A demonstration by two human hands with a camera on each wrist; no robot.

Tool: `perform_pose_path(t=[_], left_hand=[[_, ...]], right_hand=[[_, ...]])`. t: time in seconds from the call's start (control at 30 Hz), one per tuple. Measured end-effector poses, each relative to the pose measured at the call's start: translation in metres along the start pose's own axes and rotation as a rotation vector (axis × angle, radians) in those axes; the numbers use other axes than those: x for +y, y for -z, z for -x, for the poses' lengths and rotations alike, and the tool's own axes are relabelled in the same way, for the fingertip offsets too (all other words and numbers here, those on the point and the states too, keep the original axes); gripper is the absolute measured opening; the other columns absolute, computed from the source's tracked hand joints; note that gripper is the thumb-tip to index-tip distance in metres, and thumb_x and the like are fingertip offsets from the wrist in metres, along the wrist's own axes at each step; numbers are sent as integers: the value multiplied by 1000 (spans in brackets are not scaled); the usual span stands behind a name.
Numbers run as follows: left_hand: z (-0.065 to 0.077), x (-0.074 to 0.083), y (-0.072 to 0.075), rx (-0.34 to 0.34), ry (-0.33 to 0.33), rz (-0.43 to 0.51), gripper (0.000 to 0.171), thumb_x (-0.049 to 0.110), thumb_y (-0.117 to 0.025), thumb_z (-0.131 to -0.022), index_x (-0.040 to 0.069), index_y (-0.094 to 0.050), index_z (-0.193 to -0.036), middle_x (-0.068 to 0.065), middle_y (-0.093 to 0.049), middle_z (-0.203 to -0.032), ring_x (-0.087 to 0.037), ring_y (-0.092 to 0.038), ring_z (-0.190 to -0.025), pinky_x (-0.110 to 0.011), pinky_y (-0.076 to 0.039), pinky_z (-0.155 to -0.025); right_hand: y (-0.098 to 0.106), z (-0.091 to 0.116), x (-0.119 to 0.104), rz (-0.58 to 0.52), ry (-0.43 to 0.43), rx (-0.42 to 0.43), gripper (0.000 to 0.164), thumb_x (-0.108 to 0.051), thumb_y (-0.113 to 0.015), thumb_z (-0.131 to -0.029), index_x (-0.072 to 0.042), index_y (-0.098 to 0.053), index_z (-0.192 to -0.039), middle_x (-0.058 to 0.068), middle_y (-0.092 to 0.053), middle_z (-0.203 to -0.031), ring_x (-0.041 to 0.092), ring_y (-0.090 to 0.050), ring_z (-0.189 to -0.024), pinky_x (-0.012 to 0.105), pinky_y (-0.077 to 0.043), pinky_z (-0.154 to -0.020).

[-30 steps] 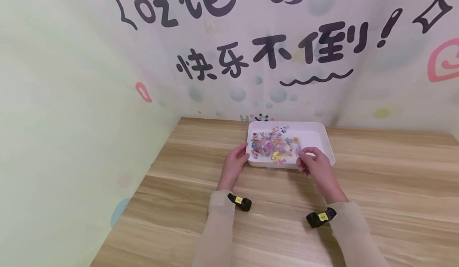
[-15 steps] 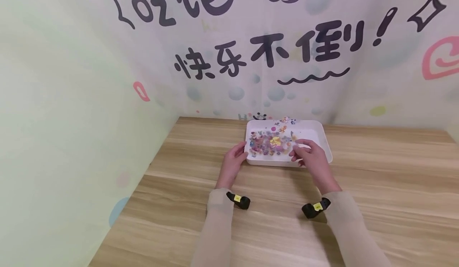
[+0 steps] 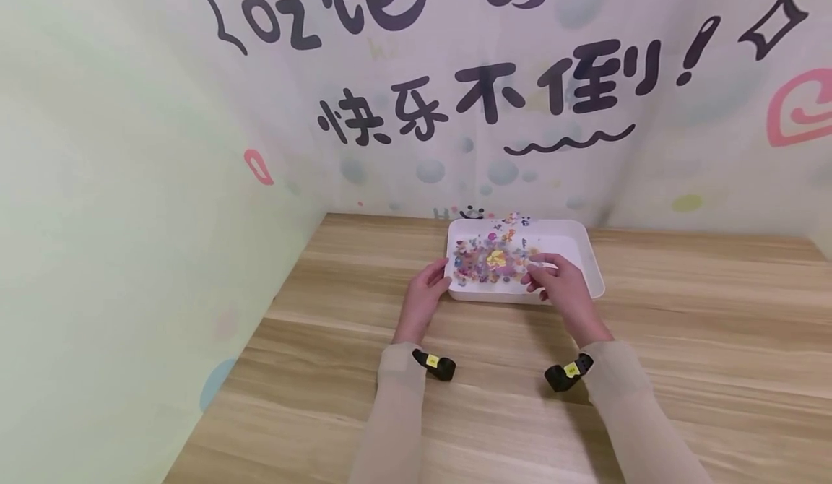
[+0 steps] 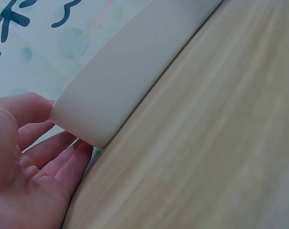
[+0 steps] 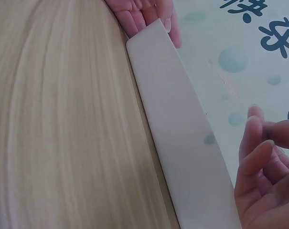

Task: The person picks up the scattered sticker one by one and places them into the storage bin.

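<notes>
A white tray [image 3: 565, 235] sits against the back of the table. Loose, colorful stickers [image 3: 468, 274] lie in its left part. My left hand [image 3: 424, 292] holds the tray's left end, its thumb near the front corner; the left wrist view shows its fingers [image 4: 63, 157] against that end. Over the tray my right hand [image 3: 559, 285] pinches the right edge of what looks like a clear sticker sheet [image 3: 497, 259], with a gold patch and small colored figures reaching above the back rim. In the right wrist view the sheet is barely visible beyond the pinching fingers [image 5: 254, 138].
The tray stands on a wood-grain table [image 3: 494, 426]. Behind it hangs a pale printed backdrop [image 3: 403, 173] with large dark lettering, close to the tray's back rim. A plain light wall [image 3: 117, 253] borders the table's left side.
My right hand has moved left and slightly up over the tray. The gold patch and figures on the clear sheet have shifted toward the back rim. My left hand stays at the tray's left end.
</notes>
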State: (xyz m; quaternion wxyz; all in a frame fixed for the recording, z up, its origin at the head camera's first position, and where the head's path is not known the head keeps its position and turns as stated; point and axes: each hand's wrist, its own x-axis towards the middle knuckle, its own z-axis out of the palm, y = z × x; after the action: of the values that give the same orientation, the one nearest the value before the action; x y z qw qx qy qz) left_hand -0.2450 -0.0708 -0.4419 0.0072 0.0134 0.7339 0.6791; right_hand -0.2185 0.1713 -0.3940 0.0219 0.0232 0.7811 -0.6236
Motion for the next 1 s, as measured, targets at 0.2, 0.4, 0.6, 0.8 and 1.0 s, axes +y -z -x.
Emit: perform_pose_path(t=[0.2,0.4,0.6,0.8,1.0], left_hand=[[1,-1,1,3,2,3,39,12,-56,-87,22,-52,-124,2,-48,-129,-11,-45,-116,-22,-41,-92],[0,-4,0,6,7,-10,38,15,-57,-87,25,-53,-124,4,-49,-128,-7,-46,-114,-22,-41,-91],[0,-5,0,-4,8,0,39,15,-57,-87,22,-51,-125,3,-48,-129,-10,-45,-115,-23,-41,-92],[0,-5,1,3,20,-4,39,15,-56,-87,22,-52,-125,4,-48,-128,-9,-46,-115,-21,-41,-91],[-1,-4,1,-4,16,-9,39,16,-56,-88,24,-51,-125,4,-48,-129,-7,-46,-114,-21,-41,-92]], right_hand=[[-2,1,-2,14,3,2,37,-30,-50,-91,-4,-46,-118,15,-63,-93,17,-58,-74,34,-50,-65],[-1,-2,-1,36,-3,-3,39,-33,-50,-91,-6,-45,-118,16,-63,-98,18,-59,-78,36,-51,-71],[-2,-6,-1,51,-31,-16,42,-34,-51,-90,-6,-43,-121,16,-63,-100,20,-59,-78,39,-50,-74],[-5,-11,-3,83,-53,-36,40,-33,-51,-90,-8,-44,-120,10,-65,-95,24,-55,-76,41,-49,-75],[-6,-16,-5,101,-55,-50,40,-34,-52,-90,-9,-44,-119,10,-64,-95,26,-55,-79,40,-49,-75]])
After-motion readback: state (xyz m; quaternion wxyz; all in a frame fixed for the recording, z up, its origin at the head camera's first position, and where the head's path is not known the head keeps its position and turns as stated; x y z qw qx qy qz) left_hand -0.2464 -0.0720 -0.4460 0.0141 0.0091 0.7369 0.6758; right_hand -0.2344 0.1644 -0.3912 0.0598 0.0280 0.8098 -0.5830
